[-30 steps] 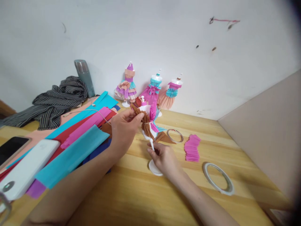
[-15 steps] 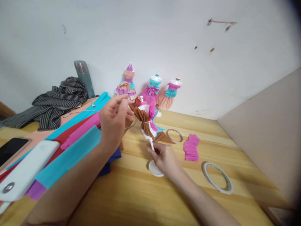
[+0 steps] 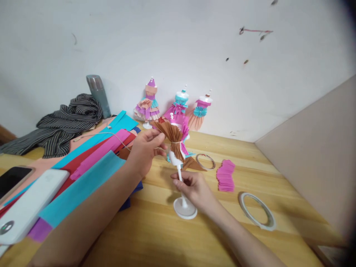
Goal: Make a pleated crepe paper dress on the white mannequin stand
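Observation:
My right hand (image 3: 194, 185) is closed around the white stem of a small mannequin stand (image 3: 179, 173), whose round base (image 3: 185, 209) is near the tabletop. On the mannequin's torso, pleated brown crepe paper (image 3: 174, 138) is cinched at the waist by a thin pale tie and fans out above and below. Pink crepe paper (image 3: 185, 135) covers its other side. My left hand (image 3: 147, 150) is at the left edge of the brown paper, fingers curved and apart; whether the fingertips touch the paper I cannot tell.
Three dressed mannequins stand by the wall, one in a tiered dress (image 3: 147, 105). Right of my hands lie a wire coil (image 3: 213, 163), a pleated pink strip (image 3: 226, 176) and a tape roll (image 3: 271, 222). Leftward are crepe sheets (image 3: 83, 193), phones, a striped cloth (image 3: 69, 122) and a bottle (image 3: 100, 96).
The mannequin has turned from tilted to nearly upright, its brown front facing me more. My left hand has moved down and right, close to the brown paper. My right hand keeps the stem.

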`<state>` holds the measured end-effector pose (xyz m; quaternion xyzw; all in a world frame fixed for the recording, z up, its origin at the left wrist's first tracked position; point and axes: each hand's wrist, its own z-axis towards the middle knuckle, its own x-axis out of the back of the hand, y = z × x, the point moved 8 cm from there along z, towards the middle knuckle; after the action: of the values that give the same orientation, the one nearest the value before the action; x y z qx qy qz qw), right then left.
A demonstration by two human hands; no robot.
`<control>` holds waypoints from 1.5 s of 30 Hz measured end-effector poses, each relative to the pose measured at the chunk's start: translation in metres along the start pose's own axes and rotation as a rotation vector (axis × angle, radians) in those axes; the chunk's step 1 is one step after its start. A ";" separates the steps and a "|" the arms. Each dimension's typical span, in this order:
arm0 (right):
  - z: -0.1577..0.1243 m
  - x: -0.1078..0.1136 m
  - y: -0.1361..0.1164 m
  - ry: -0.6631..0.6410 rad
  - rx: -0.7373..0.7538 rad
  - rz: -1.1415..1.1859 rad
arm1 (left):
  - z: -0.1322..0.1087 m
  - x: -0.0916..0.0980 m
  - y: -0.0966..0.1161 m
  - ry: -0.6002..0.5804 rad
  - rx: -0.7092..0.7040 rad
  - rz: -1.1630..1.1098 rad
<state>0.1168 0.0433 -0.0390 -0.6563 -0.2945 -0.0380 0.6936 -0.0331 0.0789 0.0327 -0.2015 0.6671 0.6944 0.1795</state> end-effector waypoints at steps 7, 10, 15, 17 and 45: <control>-0.001 -0.003 -0.003 -0.017 0.046 -0.058 | -0.003 -0.005 0.006 -0.001 -0.159 0.082; -0.001 -0.006 -0.005 -0.028 0.061 -0.053 | -0.003 -0.004 0.010 0.032 -0.194 0.123; -0.002 -0.005 -0.003 -0.003 0.024 0.023 | -0.004 -0.006 0.013 0.000 -0.201 0.154; -0.002 -0.004 -0.002 0.009 0.010 0.081 | -0.006 -0.008 0.016 -0.011 -0.222 0.182; 0.002 -0.022 0.023 0.069 0.018 0.126 | -0.021 -0.009 -0.010 0.171 -0.123 0.325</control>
<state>0.1081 0.0409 -0.0695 -0.6654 -0.2290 -0.0141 0.7103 -0.0197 0.0586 0.0283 -0.1598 0.6599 0.7341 -0.0050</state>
